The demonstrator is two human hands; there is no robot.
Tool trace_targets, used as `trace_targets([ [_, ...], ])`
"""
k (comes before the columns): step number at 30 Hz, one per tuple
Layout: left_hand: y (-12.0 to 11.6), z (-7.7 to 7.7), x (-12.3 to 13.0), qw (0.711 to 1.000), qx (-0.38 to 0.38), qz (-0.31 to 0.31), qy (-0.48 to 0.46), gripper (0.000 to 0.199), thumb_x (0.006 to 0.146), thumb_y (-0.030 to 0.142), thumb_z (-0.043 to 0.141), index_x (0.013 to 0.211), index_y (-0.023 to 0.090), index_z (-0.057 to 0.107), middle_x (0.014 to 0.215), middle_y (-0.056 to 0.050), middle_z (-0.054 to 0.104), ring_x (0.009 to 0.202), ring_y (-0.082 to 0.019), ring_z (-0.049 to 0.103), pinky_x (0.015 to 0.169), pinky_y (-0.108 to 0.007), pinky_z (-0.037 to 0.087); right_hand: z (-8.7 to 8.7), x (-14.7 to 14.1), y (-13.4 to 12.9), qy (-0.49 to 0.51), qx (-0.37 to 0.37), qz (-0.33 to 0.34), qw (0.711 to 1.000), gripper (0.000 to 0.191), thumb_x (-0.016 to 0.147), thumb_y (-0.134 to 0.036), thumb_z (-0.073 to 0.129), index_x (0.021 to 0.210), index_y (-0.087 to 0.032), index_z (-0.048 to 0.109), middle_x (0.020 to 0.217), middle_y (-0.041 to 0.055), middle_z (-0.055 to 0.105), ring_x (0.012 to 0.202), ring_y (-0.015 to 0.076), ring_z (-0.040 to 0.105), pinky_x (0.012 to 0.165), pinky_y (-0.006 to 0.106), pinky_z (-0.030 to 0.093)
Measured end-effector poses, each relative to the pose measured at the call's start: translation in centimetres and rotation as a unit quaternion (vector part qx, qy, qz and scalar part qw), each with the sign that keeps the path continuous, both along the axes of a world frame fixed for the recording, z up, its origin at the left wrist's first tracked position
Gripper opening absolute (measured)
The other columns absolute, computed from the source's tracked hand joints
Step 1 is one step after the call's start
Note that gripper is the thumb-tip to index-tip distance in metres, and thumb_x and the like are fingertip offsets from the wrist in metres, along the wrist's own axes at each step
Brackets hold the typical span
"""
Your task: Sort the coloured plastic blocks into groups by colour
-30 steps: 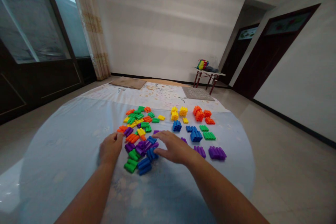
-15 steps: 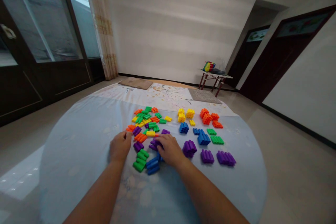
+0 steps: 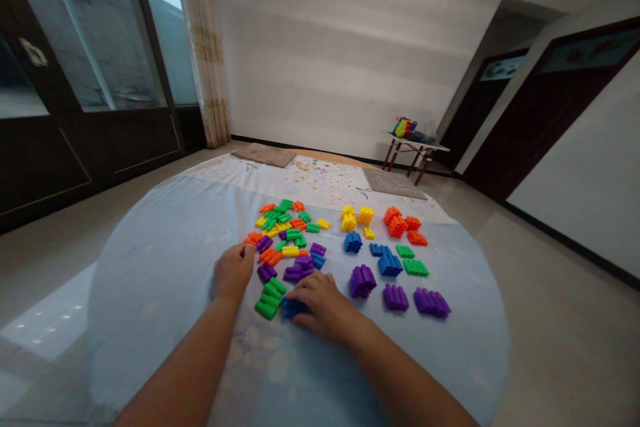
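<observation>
Left hand (image 3: 234, 272): loosely curled, knuckles up, on the pale blue cloth (image 3: 150, 280); whether it held anything could not be told.
Right hand (image 3: 323, 310): fingers half spread, lying over blue plastic blocks (image 3: 293, 308), no firm grip showing.
Nearby: green blocks (image 3: 268, 299) between both hands, purple blocks (image 3: 300, 271) just ahead.
Further out: purple stacks (image 3: 363, 281) to the right, mixed blocks (image 3: 283, 227) ahead.
</observation>
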State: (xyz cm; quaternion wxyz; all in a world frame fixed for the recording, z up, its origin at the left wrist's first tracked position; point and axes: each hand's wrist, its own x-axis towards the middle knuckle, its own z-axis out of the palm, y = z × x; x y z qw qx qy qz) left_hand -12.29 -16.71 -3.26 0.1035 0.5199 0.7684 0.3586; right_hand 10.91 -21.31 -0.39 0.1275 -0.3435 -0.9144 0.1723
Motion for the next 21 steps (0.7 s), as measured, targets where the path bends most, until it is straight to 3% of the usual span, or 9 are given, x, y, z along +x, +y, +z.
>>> trace_targets([
  [5, -0.1, 0.1, 0.0, 1.000, -0.001, 0.007, -0.003, 0.034, 0.082, 0.039, 0.038, 0.069, 0.018, 0.062, 0.071, -0.006, 0.062, 0.068, -0.016, 0.052, 0.061, -0.027, 0.034, -1.2, 0.2, 0.6, 0.038, 0.021, -0.104, 0.994, 0.041, 0.080, -0.033, 0.069, 0.119, -0.025, 0.059, 0.115, 0.0072, 0.061, 0.109, 0.0258, 0.047, 0.091, 0.042, 0.035],
  [11, -0.2, 0.3, -0.1, 1.000, -0.011, 0.005, -0.020, 0.035, 0.081, 0.041, 0.038, 0.074, 0.019, 0.064, 0.076, -0.007, 0.065, 0.072, -0.018, 0.055, 0.063, -0.027, 0.037, -1.2, 0.7, 0.3, 0.033, 0.027, -0.094, 0.995, 0.034, 0.083, -0.029, 0.064, 0.116, -0.024, 0.060, 0.113, 0.0061, 0.061, 0.108, 0.0235, 0.048, 0.091, 0.040, 0.035],
  [17, 0.1, 0.6, -0.2, 0.999, -0.027, 0.003, -0.031, 0.037, 0.079, 0.045, 0.036, 0.077, 0.019, 0.063, 0.079, -0.009, 0.065, 0.073, -0.021, 0.056, 0.063, -0.030, 0.038, -0.9, 0.2, 0.2, 0.015, 0.038, -0.110, 0.993, 0.044, 0.078, -0.057, 0.064, 0.107, -0.024, 0.064, 0.100, 0.0074, 0.065, 0.100, 0.0251, 0.052, 0.087, 0.041, 0.036],
  [21, 0.2, 0.4, -0.4, 0.999, -0.040, 0.004, -0.037, 0.038, 0.080, 0.047, 0.035, 0.077, 0.021, 0.063, 0.084, -0.009, 0.067, 0.078, -0.022, 0.057, 0.067, -0.029, 0.039, -1.0, 0.1, -0.1, 0.059, 0.050, -0.082, 0.994, 0.049, 0.078, -0.054, 0.064, 0.118, -0.025, 0.059, 0.116, 0.0077, 0.062, 0.109, 0.0250, 0.049, 0.092, 0.042, 0.034],
])
